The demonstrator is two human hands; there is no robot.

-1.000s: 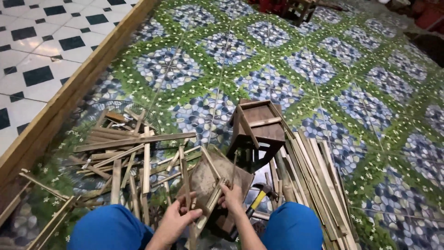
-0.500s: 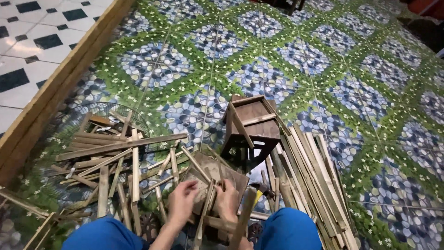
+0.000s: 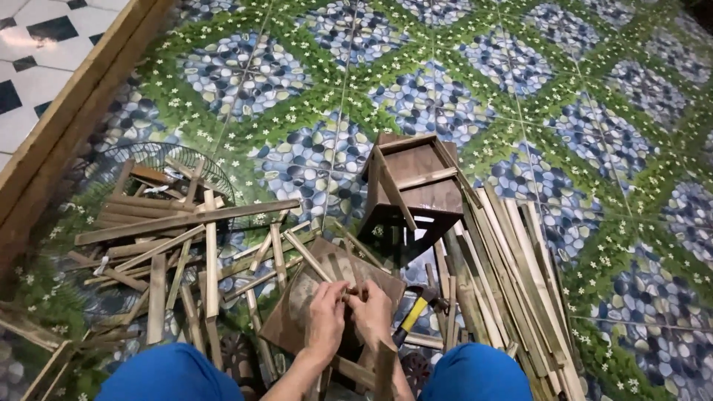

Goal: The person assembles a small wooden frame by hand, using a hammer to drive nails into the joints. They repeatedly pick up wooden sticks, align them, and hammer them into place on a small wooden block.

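My left hand (image 3: 325, 315) and my right hand (image 3: 371, 315) meet over a flat brown wooden board (image 3: 297, 297) between my knees in blue trousers. Both hands pinch a small wooden piece (image 3: 349, 294) held against the board; how it sits I cannot tell. Thin wooden strips (image 3: 306, 256) lie across the board's far edge. A hammer with a yellow and black handle (image 3: 413, 314) lies on the floor just right of my right hand.
A small dark wooden stool frame (image 3: 416, 186) stands beyond the board. Loose wooden slats (image 3: 178, 223) are scattered at the left, over a wire fan guard (image 3: 152, 160). Long slats (image 3: 512, 275) are piled at the right. A wooden beam (image 3: 67, 126) borders the patterned floor.
My hands have drawn together over the board and now pinch a small piece. The long strip my left hand held is no longer in it. The view has shifted slightly.
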